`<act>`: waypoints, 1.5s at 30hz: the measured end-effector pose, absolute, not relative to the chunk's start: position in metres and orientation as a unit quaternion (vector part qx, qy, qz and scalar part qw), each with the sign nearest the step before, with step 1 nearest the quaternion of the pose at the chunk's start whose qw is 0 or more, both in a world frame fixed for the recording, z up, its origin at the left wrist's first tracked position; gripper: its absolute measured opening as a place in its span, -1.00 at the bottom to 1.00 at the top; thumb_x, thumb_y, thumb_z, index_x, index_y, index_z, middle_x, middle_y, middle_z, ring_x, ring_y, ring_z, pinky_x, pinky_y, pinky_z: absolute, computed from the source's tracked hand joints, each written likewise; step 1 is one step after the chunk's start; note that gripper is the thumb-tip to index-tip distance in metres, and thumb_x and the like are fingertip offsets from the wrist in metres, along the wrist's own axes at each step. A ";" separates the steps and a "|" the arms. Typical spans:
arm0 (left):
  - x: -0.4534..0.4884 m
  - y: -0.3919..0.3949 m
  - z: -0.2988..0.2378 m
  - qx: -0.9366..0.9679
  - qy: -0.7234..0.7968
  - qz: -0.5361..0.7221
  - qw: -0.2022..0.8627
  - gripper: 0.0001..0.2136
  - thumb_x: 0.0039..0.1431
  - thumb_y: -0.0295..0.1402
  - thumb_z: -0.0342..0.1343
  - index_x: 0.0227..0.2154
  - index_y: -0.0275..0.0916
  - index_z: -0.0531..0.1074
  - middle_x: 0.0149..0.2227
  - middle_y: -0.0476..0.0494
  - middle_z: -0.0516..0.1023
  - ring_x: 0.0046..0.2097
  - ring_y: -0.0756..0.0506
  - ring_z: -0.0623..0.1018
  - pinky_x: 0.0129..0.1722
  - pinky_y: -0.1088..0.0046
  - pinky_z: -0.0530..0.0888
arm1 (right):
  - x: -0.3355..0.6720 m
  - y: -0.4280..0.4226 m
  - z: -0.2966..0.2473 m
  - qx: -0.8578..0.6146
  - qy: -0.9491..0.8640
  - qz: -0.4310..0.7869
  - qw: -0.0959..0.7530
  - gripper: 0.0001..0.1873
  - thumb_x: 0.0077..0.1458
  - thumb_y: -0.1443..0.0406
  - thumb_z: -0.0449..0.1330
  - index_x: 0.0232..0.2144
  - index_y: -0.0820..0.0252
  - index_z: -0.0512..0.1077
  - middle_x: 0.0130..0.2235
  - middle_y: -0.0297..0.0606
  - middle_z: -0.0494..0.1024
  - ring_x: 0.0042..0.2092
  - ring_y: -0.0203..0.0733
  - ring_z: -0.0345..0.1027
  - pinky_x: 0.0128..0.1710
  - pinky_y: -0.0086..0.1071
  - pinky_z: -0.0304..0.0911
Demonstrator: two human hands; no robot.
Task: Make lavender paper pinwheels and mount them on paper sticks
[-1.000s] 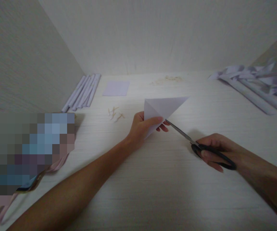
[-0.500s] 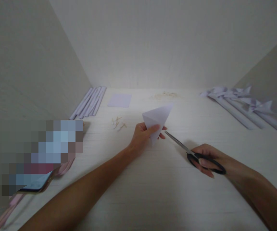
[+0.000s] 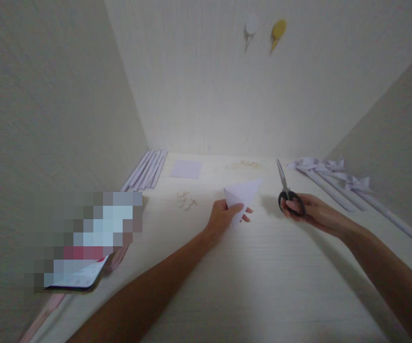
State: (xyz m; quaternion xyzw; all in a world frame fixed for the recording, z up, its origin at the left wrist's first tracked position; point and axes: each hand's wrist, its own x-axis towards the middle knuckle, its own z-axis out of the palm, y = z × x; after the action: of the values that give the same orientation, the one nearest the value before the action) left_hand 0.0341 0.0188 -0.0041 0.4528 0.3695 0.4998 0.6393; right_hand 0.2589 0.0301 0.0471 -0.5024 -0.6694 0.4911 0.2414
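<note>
1. A folded piece of white paper is pinched between thumb and fingers of the left hand, just above the middle of the table; one tip is pointed to the right, another downward.
2. Scissors are gripped by the handles in the right hand, blades angled up and seemingly closed. The two hands are held apart, and the paper is not touched by the blades.
3. As a judgement, the paper is partly worked: it is bent into a triangle-like form, but whether it has been cut cannot be told.
4. To the right, folded paper shapes are gathered at the far ends of long tubes; these look finished. To the left, bare rolled tubes and, behind the hands, a flat paper square appear to be left unworked.
5. Thin tan bits are scattered beyond the left hand, with another small cluster near the back wall.
6. Open room is offered by the near table between the forearms; movement is bounded by walls behind and at both sides, and by a phone at left.
</note>
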 end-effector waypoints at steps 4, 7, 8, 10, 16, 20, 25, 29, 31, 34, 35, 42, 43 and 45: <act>0.035 0.018 0.001 0.448 0.371 0.498 0.643 -0.84 -0.12 -0.37 0.07 -0.62 -0.38 0.44 -0.56 -0.19 0.52 -0.61 0.03 0.41 -0.56 0.52 0.28 | 0.246 0.088 0.071 -0.589 -0.772 0.204 0.121 -0.77 -0.03 0.19 0.05 -0.49 0.28 0.34 -0.50 -0.23 0.41 -0.50 -0.30 0.22 -0.54 -0.45 0.04; 0.035 0.017 0.002 0.451 0.369 0.492 0.646 -0.84 -0.14 -0.38 0.06 -0.65 -0.38 0.43 -0.59 -0.17 0.50 -0.62 0.03 0.40 -0.57 0.52 0.28 | 0.228 0.131 0.075 -0.622 -0.782 -0.027 0.011 -0.81 0.00 0.28 0.03 -0.46 0.29 0.39 -0.41 -0.12 0.48 -0.37 -0.18 0.31 -0.48 -0.43 0.03; 0.035 0.017 0.002 0.452 0.370 0.491 0.646 -0.84 -0.14 -0.38 0.06 -0.65 -0.38 0.43 -0.60 -0.17 0.50 -0.62 0.03 0.40 -0.57 0.52 0.28 | 0.222 0.143 0.074 -0.627 -0.778 -0.038 0.007 -0.81 -0.01 0.28 0.05 -0.43 0.30 0.40 -0.37 -0.08 0.49 -0.32 -0.15 0.32 -0.46 -0.43 0.04; 0.035 0.018 0.001 0.450 0.372 0.491 0.647 -0.84 -0.14 -0.38 0.06 -0.66 -0.37 0.43 -0.61 -0.17 0.50 -0.62 0.03 0.40 -0.57 0.52 0.28 | 0.209 0.163 0.068 -0.631 -0.774 -0.046 0.010 -0.80 -0.01 0.29 0.07 -0.34 0.30 0.40 -0.28 -0.06 0.49 -0.26 -0.13 0.33 -0.43 -0.44 0.05; 0.036 0.020 -0.002 0.436 0.364 0.489 0.662 -0.87 -0.15 -0.41 0.06 -0.64 -0.37 0.42 -0.60 -0.16 0.50 -0.63 0.03 0.42 -0.59 0.53 0.27 | 0.177 0.197 0.045 -0.646 -0.762 -0.036 0.017 -0.76 -0.05 0.30 0.12 -0.29 0.31 0.40 -0.22 -0.04 0.48 -0.21 -0.14 0.34 -0.39 -0.45 0.10; 0.037 0.020 -0.001 0.423 0.361 0.488 0.672 -0.89 -0.16 -0.42 0.06 -0.62 -0.37 0.42 -0.60 -0.14 0.50 -0.62 0.02 0.43 -0.59 0.53 0.27 | 0.166 0.205 0.033 -0.656 -0.755 -0.021 0.016 -0.75 -0.04 0.26 0.12 -0.31 0.33 0.42 -0.23 0.00 0.48 -0.22 -0.12 0.35 -0.38 -0.44 0.14; 0.036 0.021 -0.001 0.413 0.361 0.505 0.666 -0.86 -0.16 -0.41 0.05 -0.67 -0.38 0.41 -0.63 -0.14 0.48 -0.63 0.03 0.41 -0.58 0.53 0.27 | 0.161 0.205 0.021 -0.665 -0.747 -0.007 0.018 -0.75 -0.03 0.26 0.12 -0.33 0.36 0.43 -0.24 0.03 0.48 -0.23 -0.12 0.35 -0.36 -0.43 0.16; 0.036 0.023 -0.002 0.399 0.357 0.521 0.665 -0.85 -0.16 -0.40 0.04 -0.66 -0.39 0.40 -0.64 -0.12 0.46 -0.63 0.04 0.42 -0.59 0.54 0.26 | 0.160 0.202 0.018 -0.664 -0.748 -0.004 0.024 -0.75 -0.02 0.28 0.11 -0.32 0.37 0.43 -0.22 0.04 0.48 -0.21 -0.11 0.34 -0.35 -0.42 0.17; 0.037 0.023 -0.002 0.399 0.357 0.520 0.665 -0.85 -0.17 -0.39 0.04 -0.66 -0.39 0.40 -0.64 -0.12 0.46 -0.63 0.04 0.42 -0.60 0.55 0.27 | 0.159 0.200 0.018 -0.664 -0.748 -0.002 0.029 -0.75 -0.03 0.30 0.10 -0.32 0.39 0.43 -0.22 0.06 0.48 -0.21 -0.10 0.34 -0.35 -0.41 0.17; 0.037 0.023 -0.002 0.397 0.360 0.520 0.665 -0.85 -0.17 -0.39 0.04 -0.66 -0.40 0.39 -0.63 -0.13 0.46 -0.63 0.04 0.41 -0.58 0.54 0.28 | 0.159 0.198 0.018 -0.663 -0.748 0.000 0.038 -0.75 -0.03 0.33 0.10 -0.31 0.42 0.43 -0.22 0.08 0.48 -0.22 -0.08 0.35 -0.36 -0.40 0.17; 0.037 0.023 -0.001 0.396 0.363 0.519 0.665 -0.85 -0.17 -0.39 0.04 -0.66 -0.40 0.39 -0.62 -0.14 0.47 -0.62 0.04 0.41 -0.58 0.53 0.28 | 0.159 0.197 0.017 -0.662 -0.748 0.001 0.041 -0.76 -0.03 0.34 0.09 -0.32 0.42 0.43 -0.23 0.09 0.48 -0.23 -0.08 0.35 -0.37 -0.40 0.17; 0.037 0.022 -0.001 0.396 0.363 0.518 0.666 -0.86 -0.15 -0.40 0.03 -0.64 -0.39 0.39 -0.62 -0.13 0.47 -0.62 0.03 0.42 -0.57 0.53 0.28 | 0.159 0.203 0.008 -0.661 -0.747 0.007 0.078 -0.80 -0.06 0.39 0.09 -0.36 0.40 0.43 -0.25 0.09 0.47 -0.24 -0.06 0.34 -0.36 -0.37 0.16; 0.037 0.022 -0.001 0.392 0.363 0.519 0.667 -0.86 -0.16 -0.40 0.04 -0.64 -0.39 0.39 -0.62 -0.12 0.47 -0.62 0.03 0.42 -0.58 0.53 0.27 | 0.160 0.203 0.007 -0.661 -0.746 0.008 0.088 -0.80 -0.07 0.39 0.09 -0.36 0.40 0.42 -0.26 0.09 0.47 -0.25 -0.06 0.34 -0.36 -0.37 0.16; 0.037 0.023 -0.001 0.385 0.362 0.522 0.670 -0.87 -0.16 -0.40 0.04 -0.63 -0.39 0.39 -0.63 -0.11 0.46 -0.62 0.03 0.42 -0.59 0.54 0.26 | 0.162 0.202 0.005 -0.661 -0.742 0.008 0.113 -0.80 -0.07 0.40 0.08 -0.34 0.40 0.41 -0.25 0.09 0.45 -0.24 -0.05 0.33 -0.35 -0.35 0.15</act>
State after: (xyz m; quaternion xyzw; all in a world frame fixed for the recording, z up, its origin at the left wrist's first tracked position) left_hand 0.0370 0.0226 -0.0015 0.3848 0.3616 0.5216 0.6702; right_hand 0.1615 0.2025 0.0053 -0.6609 -0.7418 0.0080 0.1133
